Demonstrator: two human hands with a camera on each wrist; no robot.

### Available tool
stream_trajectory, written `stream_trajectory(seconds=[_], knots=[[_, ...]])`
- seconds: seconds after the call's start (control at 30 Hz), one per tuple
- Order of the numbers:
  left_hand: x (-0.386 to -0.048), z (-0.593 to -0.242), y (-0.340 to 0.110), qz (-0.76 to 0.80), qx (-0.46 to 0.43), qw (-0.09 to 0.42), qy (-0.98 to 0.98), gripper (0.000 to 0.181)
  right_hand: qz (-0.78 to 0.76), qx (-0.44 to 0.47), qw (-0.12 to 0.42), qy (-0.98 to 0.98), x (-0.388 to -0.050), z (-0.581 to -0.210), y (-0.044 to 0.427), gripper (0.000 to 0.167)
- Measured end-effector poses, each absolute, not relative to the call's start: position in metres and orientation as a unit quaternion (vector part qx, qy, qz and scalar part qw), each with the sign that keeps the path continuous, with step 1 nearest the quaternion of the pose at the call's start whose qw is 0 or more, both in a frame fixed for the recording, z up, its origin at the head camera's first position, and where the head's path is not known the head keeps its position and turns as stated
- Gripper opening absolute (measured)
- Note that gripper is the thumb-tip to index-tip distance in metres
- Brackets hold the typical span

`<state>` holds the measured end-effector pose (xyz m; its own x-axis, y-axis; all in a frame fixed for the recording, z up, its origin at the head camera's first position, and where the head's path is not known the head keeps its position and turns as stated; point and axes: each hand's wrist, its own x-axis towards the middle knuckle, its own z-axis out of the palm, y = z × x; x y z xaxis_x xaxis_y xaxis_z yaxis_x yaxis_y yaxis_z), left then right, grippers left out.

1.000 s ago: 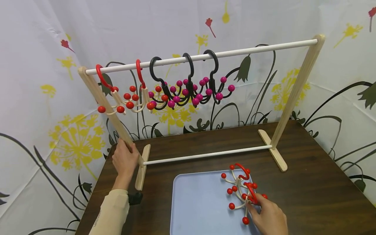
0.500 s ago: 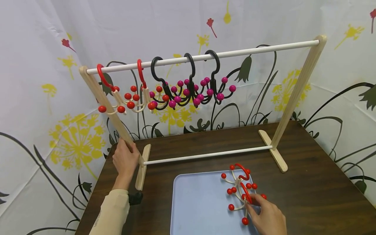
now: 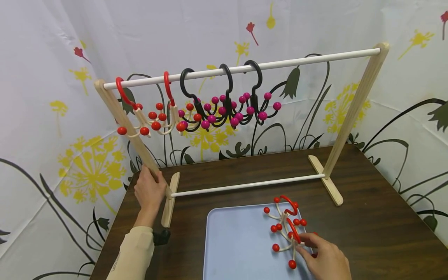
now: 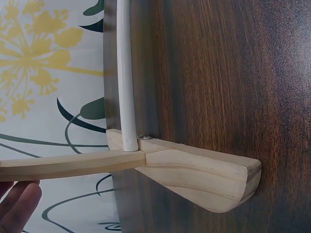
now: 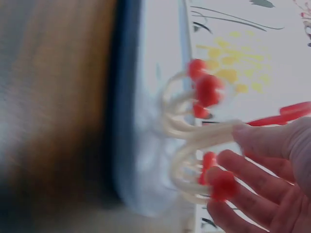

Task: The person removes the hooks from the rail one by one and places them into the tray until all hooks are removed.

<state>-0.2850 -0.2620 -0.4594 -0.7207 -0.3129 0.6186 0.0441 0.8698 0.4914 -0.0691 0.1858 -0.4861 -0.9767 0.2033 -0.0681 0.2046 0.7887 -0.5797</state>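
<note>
A: What just changed?

B: Held hanger (image 3: 293,230) has its red hook turned more edge-on than a second ago; right hand (image 3: 329,258) sits slightly further right than half a second ago; left hand (image 3: 150,190) unchanged.

A: Grip state?

B: Right thumb and fingertips pinch the cream stem just below the hook, other fingers apart from it; left is curled round the left upright (image 3: 140,149), which I read as steadying.

A: Where's the hanger?

B: Right part of the tray (image 3: 238,241), just beside the second hanger (image 3: 284,219); they overlap in the head view; can't tell if they touch, or if ours is lifted.

A: Meaning?

B: Looks like grip adjustment, not transport; hook reads free of the fingers; hanger is off the rail (image 3: 315,59); two red-hooked hangers (image 3: 168,89) and three black hangers (image 3: 228,103) hang there, same order as before.
</note>
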Motion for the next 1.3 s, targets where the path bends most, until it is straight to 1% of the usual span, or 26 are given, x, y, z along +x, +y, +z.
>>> stream_trajectory(seconds=[0.17, 0.23, 0.3, 0.43, 0.5, 0.57, 0.67, 0.8, 0.9, 1.07, 1.2, 1.3], knots=[[-0.285, -0.459, -0.262, -0.245, 0.075, 0.368, -0.894, 0.025, -0.306, 0.096, -0.012, 0.947, -0.067, -0.460, 0.197, 0.028], [-0.285, -0.459, -0.262, -0.245, 0.075, 0.368, -0.894, 0.025, -0.298, 0.080, -0.036, 0.951, -0.067, -0.447, 0.200, 0.028], [-0.285, -0.460, -0.262, -0.245, 0.075, 0.368, -0.894, 0.025, -0.292, 0.047, -0.084, 0.952, -0.069, -0.432, 0.203, 0.028], [-0.284, -0.461, -0.264, -0.242, 0.072, 0.371, -0.893, 0.026, -0.276, -0.048, -0.216, 0.935, -0.080, -0.403, 0.207, 0.030], [-0.284, -0.462, -0.264, -0.241, 0.072, 0.373, -0.893, 0.025, -0.267, -0.092, -0.267, 0.921, -0.089, -0.387, 0.208, 0.033], [-0.284, -0.462, -0.264, -0.240, 0.071, 0.373, -0.893, 0.025, -0.260, -0.130, -0.295, 0.910, -0.099, -0.370, 0.208, 0.037], [-0.284, -0.463, -0.265, -0.240, 0.068, 0.371, -0.895, 0.025, -0.256, -0.179, -0.322, 0.894, -0.118, -0.343, 0.207, 0.039], [-0.285, -0.464, -0.265, -0.240, 0.064, 0.371, -0.895, 0.025, -0.248, -0.237, -0.358, 0.868, -0.156, -0.311, 0.205, 0.037], [-0.285, -0.464, -0.265, -0.241, 0.065, 0.374, -0.893, 0.025, -0.248, -0.262, -0.367, 0.857, -0.188, -0.290, 0.203, 0.036], [-0.283, -0.463, -0.265, -0.241, 0.068, 0.372, -0.894, 0.024, -0.258, -0.281, -0.343, 0.858, -0.236, -0.256, 0.195, 0.040], [-0.282, -0.461, -0.264, -0.242, 0.064, 0.368, -0.896, 0.024, -0.268, -0.289, -0.311, 0.865, -0.263, -0.233, 0.190, 0.042], [-0.282, -0.460, -0.264, -0.242, 0.064, 0.368, -0.896, 0.024, -0.267, -0.284, -0.263, 0.883, -0.277, -0.223, 0.187, 0.042]])
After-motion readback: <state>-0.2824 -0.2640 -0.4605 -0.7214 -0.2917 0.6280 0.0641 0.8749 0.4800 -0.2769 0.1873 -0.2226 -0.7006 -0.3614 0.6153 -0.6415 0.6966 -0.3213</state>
